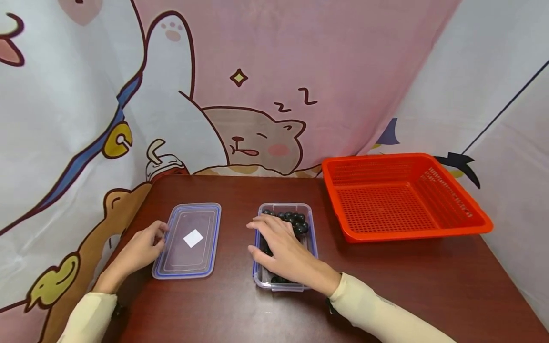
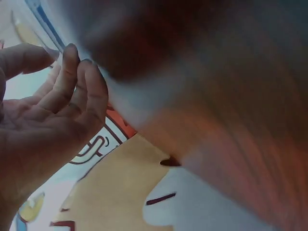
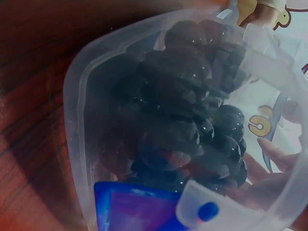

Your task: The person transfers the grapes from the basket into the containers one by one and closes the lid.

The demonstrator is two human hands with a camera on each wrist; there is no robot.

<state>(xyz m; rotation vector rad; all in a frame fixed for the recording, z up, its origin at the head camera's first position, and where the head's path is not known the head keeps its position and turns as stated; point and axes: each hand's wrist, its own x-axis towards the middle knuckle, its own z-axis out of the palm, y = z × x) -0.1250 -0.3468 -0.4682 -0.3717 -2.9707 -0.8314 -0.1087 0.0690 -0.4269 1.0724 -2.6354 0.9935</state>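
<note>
My left hand point(image 1: 143, 250) is at the left edge of a clear lid point(image 1: 184, 262) with a blue seal and a white square label. In the left wrist view its thumb and fingertips point(image 2: 71, 55) pinch the lid's rim. To the right stands a clear plastic container point(image 1: 283, 287) holding black grapes point(image 1: 296, 221). Over it my right hand point(image 1: 280, 247) spreads its fingers, with the thumb out past the container's left rim, and covers part of the grapes. Through the container wall, the right wrist view shows the grapes point(image 3: 231, 139) and that hand point(image 3: 269, 178).
A red-orange plastic basket point(image 1: 416, 234) with a mesh bottom sits at the right rear of the brown table point(image 1: 240, 309). Behind the table hangs a cartoon-printed cloth point(image 1: 343, 71), which also runs along the left and right sides.
</note>
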